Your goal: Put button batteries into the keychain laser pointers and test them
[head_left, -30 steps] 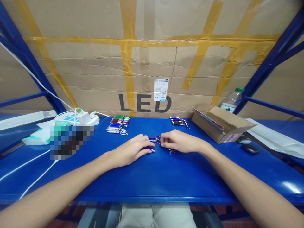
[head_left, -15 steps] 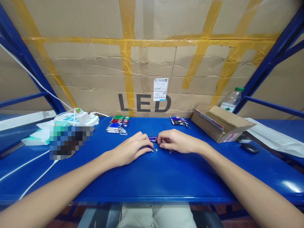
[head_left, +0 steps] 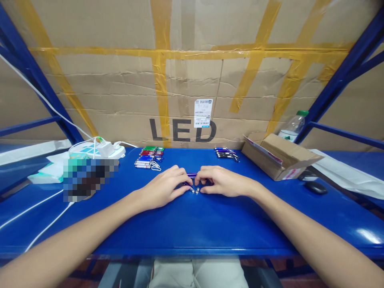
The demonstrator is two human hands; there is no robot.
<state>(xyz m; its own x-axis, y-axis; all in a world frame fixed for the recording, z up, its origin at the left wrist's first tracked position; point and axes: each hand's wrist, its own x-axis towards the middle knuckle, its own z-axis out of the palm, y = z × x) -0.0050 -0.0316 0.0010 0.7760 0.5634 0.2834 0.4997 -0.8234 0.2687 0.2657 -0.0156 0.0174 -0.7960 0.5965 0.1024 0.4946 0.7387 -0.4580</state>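
Note:
Both my hands rest on the blue table (head_left: 192, 224) near its middle. My left hand (head_left: 166, 186) has its fingers curled over a small purple keychain flashlight (head_left: 192, 175). My right hand (head_left: 222, 181) is closed and its fingertips meet the same flashlight from the right. Just in front of the fingertips lie two or three tiny silver button cells (head_left: 195, 191) on the table. What the right hand covers is hidden.
A row of coloured mini flashlights (head_left: 149, 156) lies at the back left, a smaller group (head_left: 225, 153) at the back right. An open cardboard box (head_left: 277, 156), a water bottle (head_left: 292, 126), a black mouse (head_left: 315, 187), a white power strip (head_left: 96, 150) with cables, cardboard wall behind.
My right hand has shifted slightly left toward my left hand. Small silver button cells have appeared on the table under the fingertips, first one, now more.

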